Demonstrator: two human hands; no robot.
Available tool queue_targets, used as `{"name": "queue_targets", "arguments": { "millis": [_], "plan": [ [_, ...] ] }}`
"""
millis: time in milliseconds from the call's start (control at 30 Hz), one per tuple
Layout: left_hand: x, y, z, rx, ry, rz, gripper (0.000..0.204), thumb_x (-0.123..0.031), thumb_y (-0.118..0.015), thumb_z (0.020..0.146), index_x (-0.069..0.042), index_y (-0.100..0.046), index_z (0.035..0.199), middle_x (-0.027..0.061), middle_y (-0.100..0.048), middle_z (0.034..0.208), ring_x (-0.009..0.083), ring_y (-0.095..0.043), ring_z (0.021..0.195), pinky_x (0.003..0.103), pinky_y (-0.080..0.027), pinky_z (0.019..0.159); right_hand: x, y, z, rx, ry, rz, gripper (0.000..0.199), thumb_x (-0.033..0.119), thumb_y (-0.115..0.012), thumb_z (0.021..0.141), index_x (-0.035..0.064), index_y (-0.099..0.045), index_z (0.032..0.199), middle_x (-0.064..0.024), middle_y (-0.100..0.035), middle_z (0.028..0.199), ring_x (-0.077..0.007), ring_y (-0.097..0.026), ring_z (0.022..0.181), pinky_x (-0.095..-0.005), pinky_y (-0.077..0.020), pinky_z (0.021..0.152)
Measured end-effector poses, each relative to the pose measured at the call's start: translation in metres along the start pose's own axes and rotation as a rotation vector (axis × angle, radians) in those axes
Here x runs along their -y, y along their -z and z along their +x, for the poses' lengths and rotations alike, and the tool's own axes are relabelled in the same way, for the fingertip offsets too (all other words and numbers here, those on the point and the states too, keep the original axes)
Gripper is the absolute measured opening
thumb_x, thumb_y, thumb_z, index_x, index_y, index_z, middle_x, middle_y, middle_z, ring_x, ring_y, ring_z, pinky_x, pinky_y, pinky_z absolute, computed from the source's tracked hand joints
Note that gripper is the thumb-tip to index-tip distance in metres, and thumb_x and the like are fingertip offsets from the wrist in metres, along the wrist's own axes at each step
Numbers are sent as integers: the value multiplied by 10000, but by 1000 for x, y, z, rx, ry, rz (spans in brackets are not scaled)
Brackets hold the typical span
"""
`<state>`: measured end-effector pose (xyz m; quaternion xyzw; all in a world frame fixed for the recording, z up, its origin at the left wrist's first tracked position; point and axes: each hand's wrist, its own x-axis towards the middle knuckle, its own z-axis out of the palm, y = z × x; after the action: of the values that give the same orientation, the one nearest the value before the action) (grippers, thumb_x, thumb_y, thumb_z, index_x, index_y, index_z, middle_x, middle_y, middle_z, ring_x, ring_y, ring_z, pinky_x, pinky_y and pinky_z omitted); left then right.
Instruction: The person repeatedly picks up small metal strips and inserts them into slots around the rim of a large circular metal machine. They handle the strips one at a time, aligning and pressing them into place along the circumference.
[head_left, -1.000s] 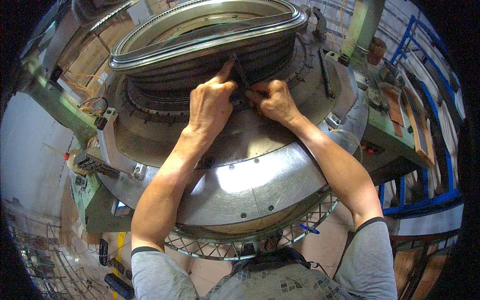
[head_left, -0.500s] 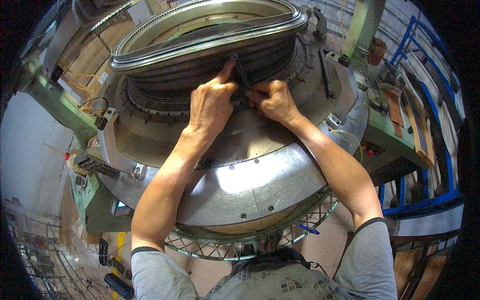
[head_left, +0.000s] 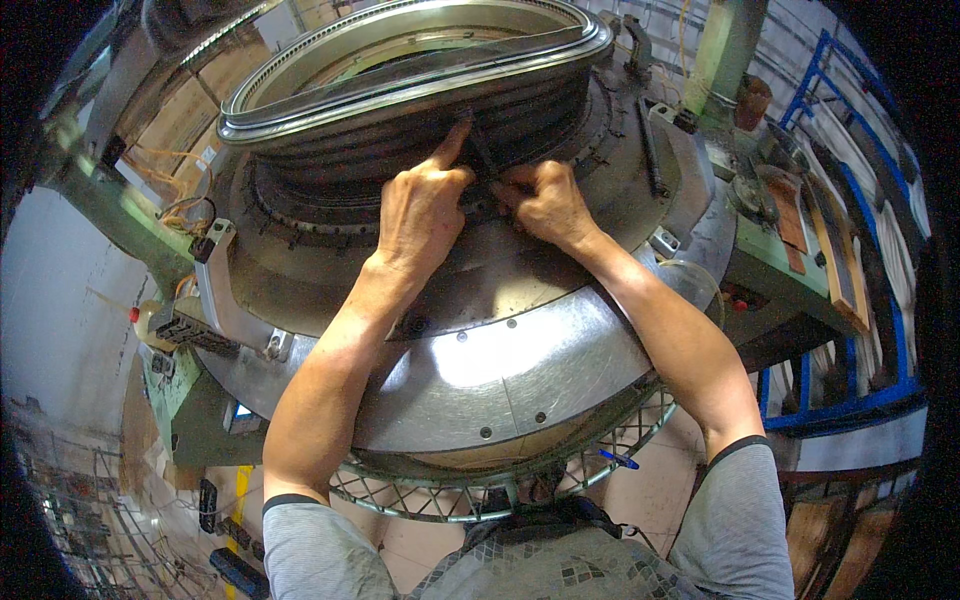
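Observation:
My left hand (head_left: 422, 210) reaches up to the dark ribbed wall (head_left: 350, 155) under the ring, its index finger stretched out and the other fingers folded. That fingertip touches the upper end of a narrow dark bar (head_left: 483, 148), which slants down across the wall. To its right, my right hand (head_left: 548, 205) is closed, thumb and index finger pinched at the bar's lower end. The fingertips partly hide what they grip. Above both hands lies a large shiny metal ring (head_left: 420, 97) with a finely toothed inner rim.
A wide polished metal ring plate (head_left: 470, 385) curves in front of me, with a lattice guard (head_left: 420, 500) below. Green machine posts (head_left: 735, 60) rise on both sides. A blue rack (head_left: 850, 170) with white rolls stands at right. A dark rod (head_left: 655, 150) lies on the machine.

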<state>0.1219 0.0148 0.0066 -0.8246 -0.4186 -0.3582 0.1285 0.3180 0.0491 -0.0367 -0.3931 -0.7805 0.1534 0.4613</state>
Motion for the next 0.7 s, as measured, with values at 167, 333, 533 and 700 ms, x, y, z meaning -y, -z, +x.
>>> {"name": "queue_targets", "arguments": {
  "millis": [167, 333, 533, 700],
  "plan": [
    [0, 0, -1, 12, -14, 23, 149, 85, -581, 670, 1, -678, 744, 184, -577, 1386, 392, -702, 888, 435, -586, 790, -2, -1, 0, 22, -40, -11, 196, 186, -689, 880, 5, -753, 846, -147, -694, 665, -178, -654, 573, -353, -517, 583],
    [1, -1, -1, -15, -18, 1, 130, 81, -586, 660, 5, -662, 733, 180, -574, 1392, 391, -701, 879, 435, -586, 781, 1, 0, 2, 32, -65, -50, 192, 178, -689, 886, 3, -756, 844, -135, -694, 655, -185, -655, 556, -347, -517, 565],
    [0, -1, 0, 8, -9, 26, 127, 76, -591, 665, 1, -662, 738, 174, -567, 1401, 386, -702, 882, 433, -586, 782, 8, 2, 0, 19, -73, 23, 195, 183, -694, 882, 3, -759, 844, -135, -687, 634, -182, -651, 544, -346, -517, 567],
    [1, -1, 1, 17, -40, 60, 213, 66, -601, 634, -10, -725, 791, 178, -554, 1422, 371, -721, 903, 415, -611, 765, 9, 1, 2, 18, -87, -12, 193, 183, -698, 878, 3, -760, 846, -137, -682, 622, -177, -652, 545, -344, -517, 570]
  ]
}}
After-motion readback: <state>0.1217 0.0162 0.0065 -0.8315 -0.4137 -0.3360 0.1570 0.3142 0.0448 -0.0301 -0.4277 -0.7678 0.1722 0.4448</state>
